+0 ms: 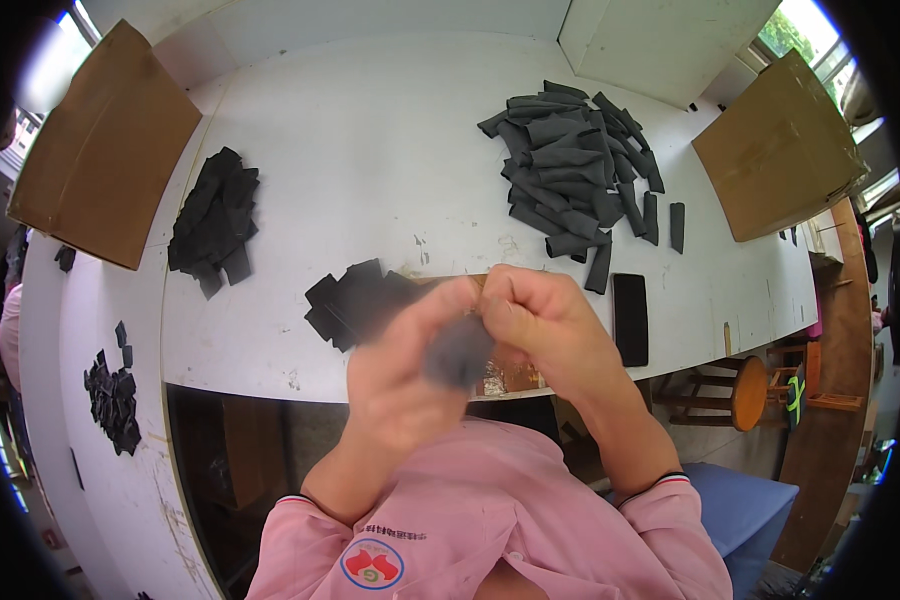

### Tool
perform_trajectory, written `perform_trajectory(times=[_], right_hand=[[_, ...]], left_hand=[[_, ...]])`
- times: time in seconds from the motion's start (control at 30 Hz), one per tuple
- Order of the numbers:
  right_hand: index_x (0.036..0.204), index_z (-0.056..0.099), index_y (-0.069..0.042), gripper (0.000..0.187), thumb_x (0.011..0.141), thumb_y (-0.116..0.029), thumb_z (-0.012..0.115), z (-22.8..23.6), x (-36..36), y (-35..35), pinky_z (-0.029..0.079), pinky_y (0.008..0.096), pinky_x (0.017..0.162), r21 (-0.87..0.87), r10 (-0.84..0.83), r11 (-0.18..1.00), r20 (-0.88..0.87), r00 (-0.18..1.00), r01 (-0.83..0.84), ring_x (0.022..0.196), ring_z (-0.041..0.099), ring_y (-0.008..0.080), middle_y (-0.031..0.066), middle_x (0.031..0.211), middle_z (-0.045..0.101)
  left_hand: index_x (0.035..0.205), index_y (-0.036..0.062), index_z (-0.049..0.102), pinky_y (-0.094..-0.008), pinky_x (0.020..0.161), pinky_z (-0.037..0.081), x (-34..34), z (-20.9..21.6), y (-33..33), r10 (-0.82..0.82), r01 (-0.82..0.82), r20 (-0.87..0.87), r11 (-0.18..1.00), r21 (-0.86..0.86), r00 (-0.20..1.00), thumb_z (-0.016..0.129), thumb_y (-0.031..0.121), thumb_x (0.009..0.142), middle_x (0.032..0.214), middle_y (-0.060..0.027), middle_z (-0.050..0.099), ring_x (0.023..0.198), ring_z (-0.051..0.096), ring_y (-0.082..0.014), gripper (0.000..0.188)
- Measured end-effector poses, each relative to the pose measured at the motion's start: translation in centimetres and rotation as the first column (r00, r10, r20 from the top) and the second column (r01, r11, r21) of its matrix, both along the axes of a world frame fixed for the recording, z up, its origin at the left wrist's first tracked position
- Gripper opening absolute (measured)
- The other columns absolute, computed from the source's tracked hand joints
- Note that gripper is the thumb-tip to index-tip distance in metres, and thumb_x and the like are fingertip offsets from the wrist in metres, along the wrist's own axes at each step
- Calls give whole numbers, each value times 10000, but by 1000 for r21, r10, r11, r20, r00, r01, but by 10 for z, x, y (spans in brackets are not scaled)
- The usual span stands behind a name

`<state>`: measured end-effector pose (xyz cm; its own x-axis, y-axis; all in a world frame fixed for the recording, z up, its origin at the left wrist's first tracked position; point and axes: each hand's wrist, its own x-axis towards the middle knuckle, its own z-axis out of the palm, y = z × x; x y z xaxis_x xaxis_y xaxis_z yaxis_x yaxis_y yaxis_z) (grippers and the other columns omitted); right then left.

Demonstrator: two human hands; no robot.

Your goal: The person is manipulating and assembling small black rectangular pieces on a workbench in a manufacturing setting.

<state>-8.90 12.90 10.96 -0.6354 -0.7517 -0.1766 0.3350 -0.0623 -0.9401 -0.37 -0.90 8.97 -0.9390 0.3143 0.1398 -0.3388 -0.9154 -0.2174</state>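
In front of my chest, my left hand (400,370) is closed around a dark grey fabric piece (458,352), which is blurred by motion. Against it, thumb side to thumb side, my right hand (545,315) is curled into a fist. Its fingertips meet the left hand at the top of the piece, and what they pinch is hidden. Just beyond my left hand, a small heap of dark flat pieces (355,300) lies on the white table. Partly covered by both hands, a worn brown board (510,378) lies at the table's near edge.
Farther right is a large pile of dark grey fabric tubes (570,160), with a black phone (630,320) nearer me. Dark pieces (215,220) are heaped at left, and smaller ones (115,400) on the side table. Cardboard boxes (110,150) (780,145) flank the table; a wooden stool (745,393) stands right.
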Motion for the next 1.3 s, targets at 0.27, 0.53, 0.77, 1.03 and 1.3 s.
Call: perform_trajectory(times=[0.27, 0.53, 0.77, 1.03, 1.3], right_hand=[[685, 507, -85, 285, 850, -317, 528, -78, -15, -10, 293, 179, 481, -40, 60, 998, 253, 966, -52, 523, 367, 38, -50, 608, 440], [665, 523, -58, 228, 848, -193, 520, -117, -9, -8, 326, 194, 460, 189, -3, 982, 41, 999, -4, 500, 407, 48, -26, 585, 470], [737, 535, -18, 174, 806, -178, 540, -104, 5, 8, 364, 228, 469, 133, -341, 933, 26, 940, 335, 519, 454, 81, -3, 641, 489], [777, 547, -29, 163, 653, -92, 631, -67, 15, -2, 432, 302, 512, 110, -35, 926, -927, 373, 360, 618, 523, 226, 61, 713, 488], [689, 507, -43, 134, 590, -39, 597, -58, 1, -4, 424, 312, 497, 163, 112, 932, -979, 172, 323, 599, 517, 205, 58, 634, 454]], left_hand=[[1025, -11, 518, -170, 281, 276, -13, -68, -10, 136, -128, 422, 991, -48, 896, 288, 23, 864, 699, -112, 568, 313, 357, -49, 283], [1017, -10, 491, -180, 283, 273, -9, -86, -14, 92, -33, 167, 945, -326, 982, 368, -8, 847, 794, -181, 565, 321, 345, -48, 210], [1043, 44, 500, -165, 343, 284, -13, -72, -9, 207, -103, 141, 843, -528, 968, 483, 64, 818, 758, -43, 560, 418, 368, -27, 226], [892, -22, 562, -152, 383, 306, -8, -47, -3, 373, -189, -109, 183, -965, 921, 602, 23, 774, 720, -49, 562, 484, 419, -27, 132], [788, 8, 542, -171, 434, 349, -6, -53, 5, 574, -285, -58, 315, -905, 817, 592, 28, 782, 894, -78, 543, 533, 449, -57, 54]])
